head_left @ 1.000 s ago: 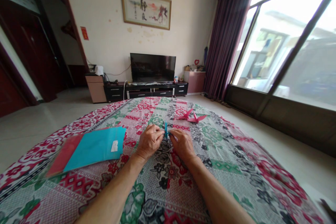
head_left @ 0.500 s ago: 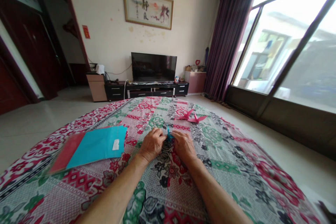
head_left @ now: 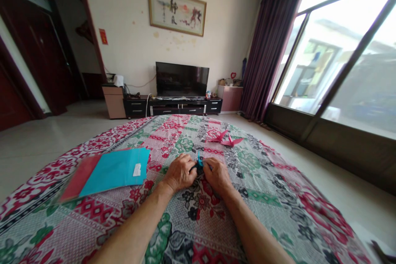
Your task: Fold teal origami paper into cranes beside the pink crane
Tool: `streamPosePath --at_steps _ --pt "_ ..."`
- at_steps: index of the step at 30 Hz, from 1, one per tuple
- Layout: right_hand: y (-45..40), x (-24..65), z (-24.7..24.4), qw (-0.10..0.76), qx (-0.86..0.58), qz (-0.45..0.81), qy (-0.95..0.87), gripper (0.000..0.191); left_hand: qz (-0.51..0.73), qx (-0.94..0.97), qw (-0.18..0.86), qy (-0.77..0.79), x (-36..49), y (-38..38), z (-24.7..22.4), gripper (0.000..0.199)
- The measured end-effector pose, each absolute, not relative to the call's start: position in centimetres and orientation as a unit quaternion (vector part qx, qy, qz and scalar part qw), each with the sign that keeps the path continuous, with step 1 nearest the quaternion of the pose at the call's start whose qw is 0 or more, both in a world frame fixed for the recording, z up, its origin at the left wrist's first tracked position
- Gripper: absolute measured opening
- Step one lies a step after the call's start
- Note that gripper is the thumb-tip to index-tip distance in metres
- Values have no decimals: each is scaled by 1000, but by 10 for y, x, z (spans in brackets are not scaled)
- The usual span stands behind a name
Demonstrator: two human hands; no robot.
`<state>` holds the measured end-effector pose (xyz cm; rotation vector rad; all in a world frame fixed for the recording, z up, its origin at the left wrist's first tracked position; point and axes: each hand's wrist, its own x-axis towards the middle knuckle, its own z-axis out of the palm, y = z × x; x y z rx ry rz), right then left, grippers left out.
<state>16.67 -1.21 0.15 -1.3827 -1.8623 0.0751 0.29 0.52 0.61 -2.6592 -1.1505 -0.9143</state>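
Observation:
Between my two hands is a small piece of blue folded paper, with a thin point sticking up. My left hand is closed, its thumb and fingertips pinching the left side of the paper. On the right side, my right hand pinches it too, fingers bent and pressed together. The fingers hide much of the folds. Just beyond my hands, two pink paper cranes lie close together on the table.
A clear packet of blue and red paper sheets with a white label lies to the left. The round table has a flowered cloth. Past its far edge stand a television and a low black cabinet.
Both hands have shifted slightly, still pinching the blue paper, and more of its upright point and bright blue side shows. The camera view has tilted a little.

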Motion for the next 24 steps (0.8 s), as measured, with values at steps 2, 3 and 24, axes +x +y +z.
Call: streamPosePath --at_steps 2,3,24 --pt "-10 168 -1 395 -549 25 -736 23 -309 -868 45 -386 5 4 7 17" --pt "-9 168 -3 395 -552 25 -734 21 -314 -862 44 -395 7 4 8 19" --pt "7 170 -1 522 -503 188 -663 20 -310 -818 78 -479 28 4 5 19"
